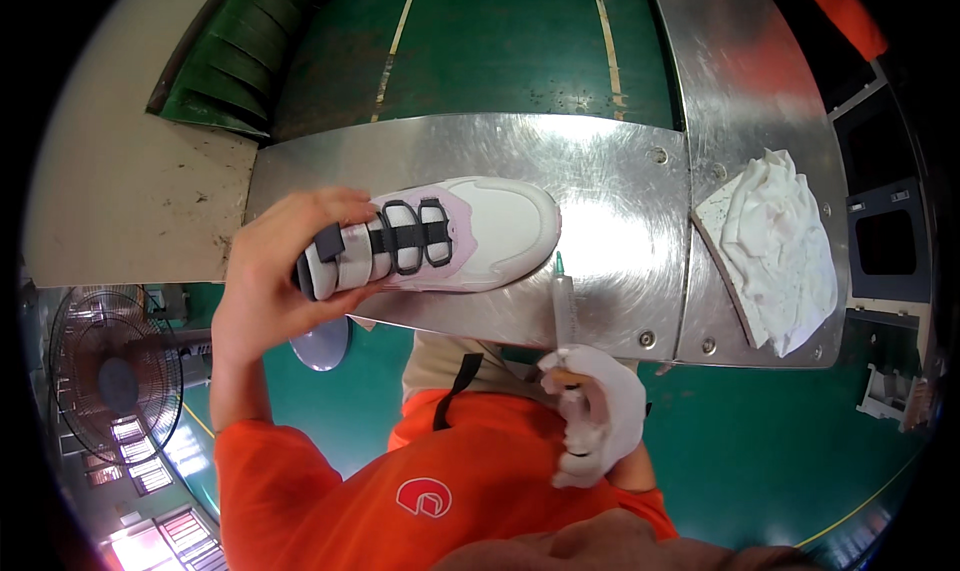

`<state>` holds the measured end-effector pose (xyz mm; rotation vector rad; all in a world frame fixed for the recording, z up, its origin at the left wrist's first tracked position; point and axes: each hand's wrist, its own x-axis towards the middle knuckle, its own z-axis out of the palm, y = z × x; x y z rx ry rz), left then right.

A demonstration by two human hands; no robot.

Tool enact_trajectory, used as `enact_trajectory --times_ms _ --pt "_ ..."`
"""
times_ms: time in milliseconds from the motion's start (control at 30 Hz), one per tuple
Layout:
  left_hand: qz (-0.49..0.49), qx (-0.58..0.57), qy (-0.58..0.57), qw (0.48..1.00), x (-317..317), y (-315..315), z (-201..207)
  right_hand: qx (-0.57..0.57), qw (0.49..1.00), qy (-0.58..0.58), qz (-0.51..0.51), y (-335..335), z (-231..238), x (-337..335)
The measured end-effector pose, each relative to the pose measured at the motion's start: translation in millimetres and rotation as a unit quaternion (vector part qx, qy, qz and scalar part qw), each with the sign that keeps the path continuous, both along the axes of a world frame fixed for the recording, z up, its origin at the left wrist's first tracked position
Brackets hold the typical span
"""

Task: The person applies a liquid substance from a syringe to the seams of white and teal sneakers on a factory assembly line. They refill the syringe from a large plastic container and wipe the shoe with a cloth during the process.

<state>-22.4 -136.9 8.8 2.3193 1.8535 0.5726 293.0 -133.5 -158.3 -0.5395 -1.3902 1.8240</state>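
A white and lilac sneaker [490, 233] with dark straps lies on its side of the metal bench, its toe pointing right. My left hand [275, 261] is closed round its heel and collar, thumb on the near side and fingers on the far side. Near the bench's front edge, my right hand [578, 431] is closed on a slim, pale syringe-like tube [564, 311] with a green tip. That tip points away from me, close to the toe but apart from it. A white cloth [615, 401] covers much of my right hand and hides some fingers.
The metal bench [610, 241] has visible bolts and a seam. A crumpled white cloth [775, 241] rests on a flat board [722, 246] at the right. Beyond the bench runs a green surface [500, 51] with pale lines. A fan [117, 381] stands far left.
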Motion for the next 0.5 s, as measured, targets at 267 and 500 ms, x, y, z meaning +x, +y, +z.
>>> enact_trajectory --times_ms 267,500 --pt "0.003 0.108 0.074 0.991 17 -45 -14 -0.044 0.947 0.084 -0.308 39 40 -48" --pt "-0.003 0.226 0.153 0.962 26 -89 -52 -0.084 0.944 0.229 -0.221 99 77 -123"
